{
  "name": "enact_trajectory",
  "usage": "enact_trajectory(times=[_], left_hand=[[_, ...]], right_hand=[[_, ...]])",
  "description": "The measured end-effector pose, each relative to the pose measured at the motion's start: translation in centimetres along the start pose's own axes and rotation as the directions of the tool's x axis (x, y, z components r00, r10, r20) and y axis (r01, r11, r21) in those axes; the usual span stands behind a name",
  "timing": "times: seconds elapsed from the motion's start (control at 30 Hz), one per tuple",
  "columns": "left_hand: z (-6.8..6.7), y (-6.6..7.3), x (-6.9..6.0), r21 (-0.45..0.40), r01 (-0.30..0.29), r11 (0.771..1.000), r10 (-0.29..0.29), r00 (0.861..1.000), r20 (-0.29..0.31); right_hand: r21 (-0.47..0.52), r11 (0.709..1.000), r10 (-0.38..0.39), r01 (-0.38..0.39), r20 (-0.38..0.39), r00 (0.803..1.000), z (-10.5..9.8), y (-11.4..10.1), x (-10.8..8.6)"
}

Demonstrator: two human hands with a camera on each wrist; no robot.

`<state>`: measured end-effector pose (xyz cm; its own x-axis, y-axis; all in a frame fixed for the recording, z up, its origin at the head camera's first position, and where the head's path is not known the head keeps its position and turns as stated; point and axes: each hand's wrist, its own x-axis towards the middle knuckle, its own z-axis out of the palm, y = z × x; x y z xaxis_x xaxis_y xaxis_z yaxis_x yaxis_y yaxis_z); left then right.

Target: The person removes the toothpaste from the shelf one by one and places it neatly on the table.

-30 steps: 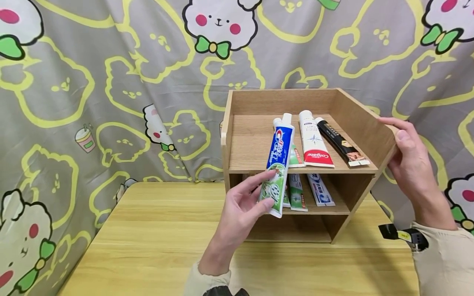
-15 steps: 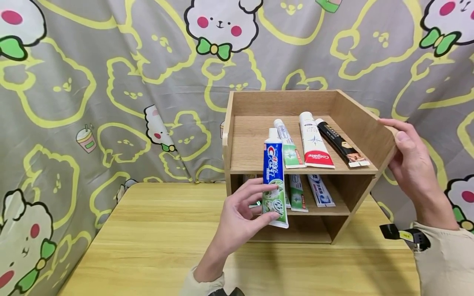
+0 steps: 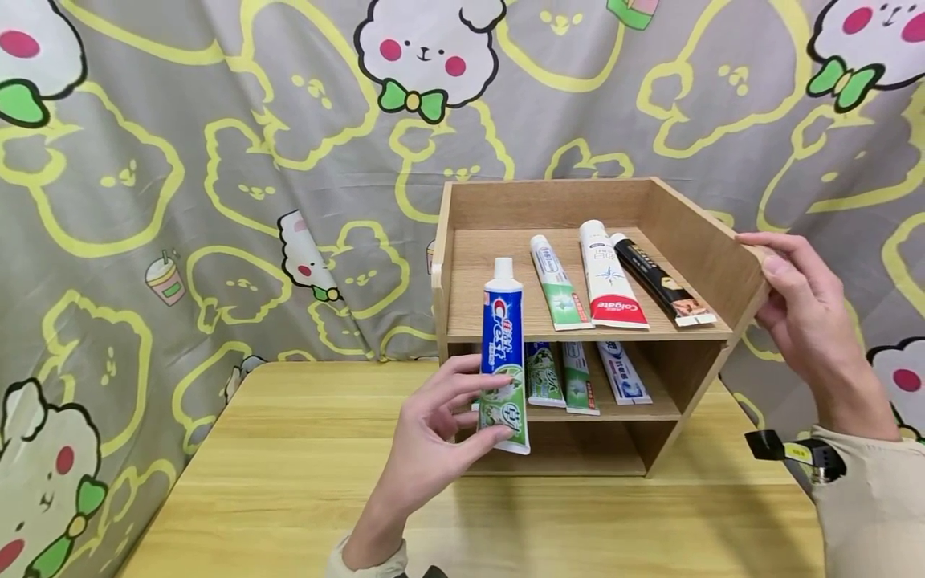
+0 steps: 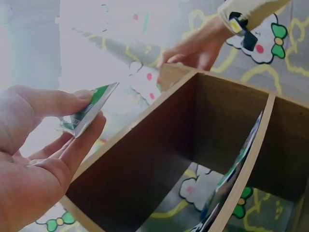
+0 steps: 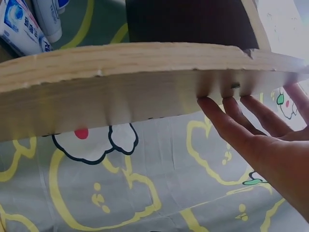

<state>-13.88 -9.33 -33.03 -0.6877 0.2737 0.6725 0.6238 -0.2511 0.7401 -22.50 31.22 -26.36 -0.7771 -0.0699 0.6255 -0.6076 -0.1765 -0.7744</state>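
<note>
A blue and green Crest toothpaste tube (image 3: 501,325) is pinched near its flat end by my left hand (image 3: 429,441), cap upward, in front of the left part of the wooden shelf (image 3: 480,269). Its crimped green end (image 4: 91,111) shows between thumb and fingers in the left wrist view. My right hand (image 3: 812,313) holds the upper front corner of the shelf's right side panel. In the right wrist view, fingertips (image 5: 205,102) press on that panel's outer face. On the top tier lie a white-green tube (image 3: 562,287), a red-white Colgate tube (image 3: 607,269) and a black tube (image 3: 661,277).
The middle tier carries several more tubes, among them a green one (image 3: 543,376), a green-white one (image 3: 578,381) and a blue-white one (image 3: 623,373). The shelf stands on a yellow wooden table (image 3: 275,466), before a patterned curtain (image 3: 289,160).
My left hand has carried the Crest tube down and to the left, away from the top tier, uncovering the white-green tube there. The right hand keeps its hold on the side panel.
</note>
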Motion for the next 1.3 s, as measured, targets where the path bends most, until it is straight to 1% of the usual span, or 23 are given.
enact_trajectory(times=[0.1, 0.27, 0.33, 0.6, 0.67, 0.73, 0.9, 0.93, 1.07, 1.17, 1.3], left_hand=[[-0.5, 0.3, -0.2, 0.025, 0.003, 1.0, -0.003, 1.0, 0.006], [-1.1, 0.6, -0.5, 0.074, 0.008, 0.997, -0.009, 1.0, 0.005], [-1.4, 0.6, -0.6, 0.08, 0.009, 0.997, -0.01, 1.0, 0.005], [-2.4, 1.0, -1.1, 0.098, -0.009, 0.995, 0.008, 1.0, 0.004], [-2.7, 1.1, -1.3, 0.102, -0.017, 0.995, 0.017, 1.0, -0.001], [-3.1, 1.2, -1.4, 0.101, -0.034, 0.994, 0.034, 0.999, -0.005], [-4.1, 1.6, -1.9, 0.099, -0.072, 0.993, 0.075, 0.997, -0.031], [-4.3, 1.6, -2.1, 0.104, -0.074, 0.992, 0.078, 0.996, -0.038], [-5.4, 1.7, -2.5, 0.15, -0.076, 0.986, 0.087, 0.994, -0.066], [-6.1, 1.6, -2.7, 0.192, -0.076, 0.978, 0.094, 0.992, -0.089], [-6.9, 1.6, -2.9, 0.227, -0.073, 0.971, 0.099, 0.989, -0.107]], right_hand=[[0.019, 1.0, -0.012, 0.012, 0.023, 1.0, -0.4, -0.1, 0.2], [0.06, 0.998, -0.029, 0.024, 0.093, 0.995, -1.0, -0.3, 0.4], [0.069, 0.997, -0.029, 0.021, 0.117, 0.993, -1.2, -0.3, 0.5], [0.007, 1.0, 0.004, -0.005, 0.165, 0.986, -1.5, -0.4, 0.4], [0.001, 1.0, 0.005, -0.005, 0.165, 0.986, -1.6, -0.3, 0.3], [-0.006, 1.0, 0.01, -0.009, 0.148, 0.989, -1.6, -0.4, 0.3], [0.026, 1.0, 0.0, -0.004, 0.141, 0.99, -1.7, -0.2, 0.5], [0.036, 0.999, -0.007, 0.001, 0.154, 0.988, -1.8, -0.1, 0.5], [0.032, 0.999, -0.008, 0.003, 0.145, 0.989, -1.7, 0.1, 0.6], [0.046, 0.999, -0.013, 0.007, 0.137, 0.99, -1.8, 0.1, 0.6], [0.087, 0.996, -0.022, 0.01, 0.137, 0.99, -1.8, 0.4, 0.6]])
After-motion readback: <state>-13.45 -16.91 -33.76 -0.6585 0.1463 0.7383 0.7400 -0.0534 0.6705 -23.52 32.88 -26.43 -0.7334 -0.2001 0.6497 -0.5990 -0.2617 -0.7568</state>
